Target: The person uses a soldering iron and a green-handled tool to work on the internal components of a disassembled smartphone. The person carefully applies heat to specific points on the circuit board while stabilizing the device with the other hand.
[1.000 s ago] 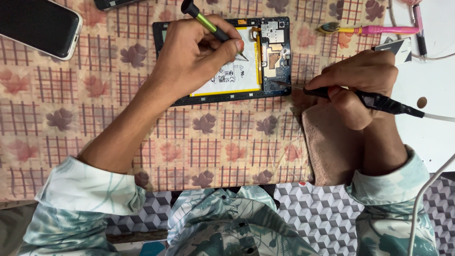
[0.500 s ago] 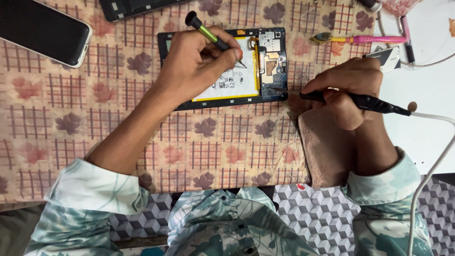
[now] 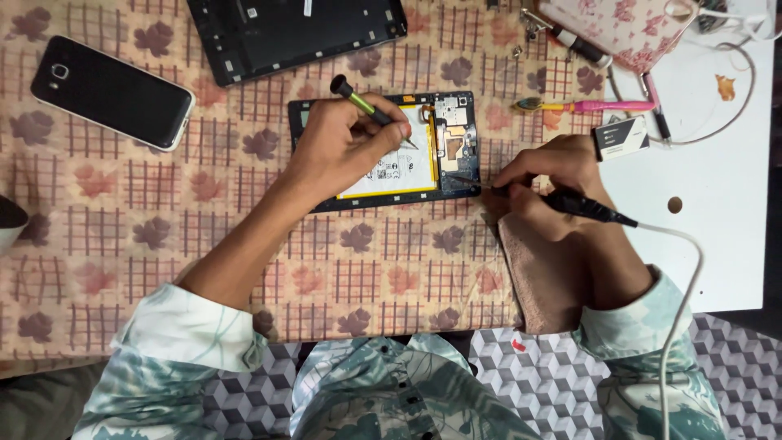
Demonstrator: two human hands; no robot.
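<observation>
Overhead view of a repair surface, described relative to the opened tablet (image 3: 391,175), which lies face down near the middle with its back removed, exposing a white battery edged in yellow and a circuit board at its right end. The tablet rests on a tablecloth (image 3: 163,244) of peach ground with a brown check and leaf pattern, which covers most of the surface; to the right of the tablet the cloth gives way to a white board (image 3: 717,244). Below the cloth edge, nearest the viewer, a floor of grey cube-patterned tiles (image 3: 529,383) shows between the person's pale green patterned sleeves. Just above the tablet lies its detached black back cover (image 3: 293,33), inner side up. Well to the left of the tablet lies a black smartphone (image 3: 110,94), face down. Below and right of the tablet a brown cloth pad (image 3: 533,281) sits under the right forearm. The left hand (image 3: 342,147) rests on the tablet's battery, fingers closed on a green-handled screwdriver (image 3: 362,102) whose tip points toward the board. The right hand (image 3: 542,183), just right of the tablet, grips a black soldering iron (image 3: 582,208) with a white cord, its tip touching the tablet's lower right corner. Above the right hand lies a pink toothbrush (image 3: 586,106).
</observation>
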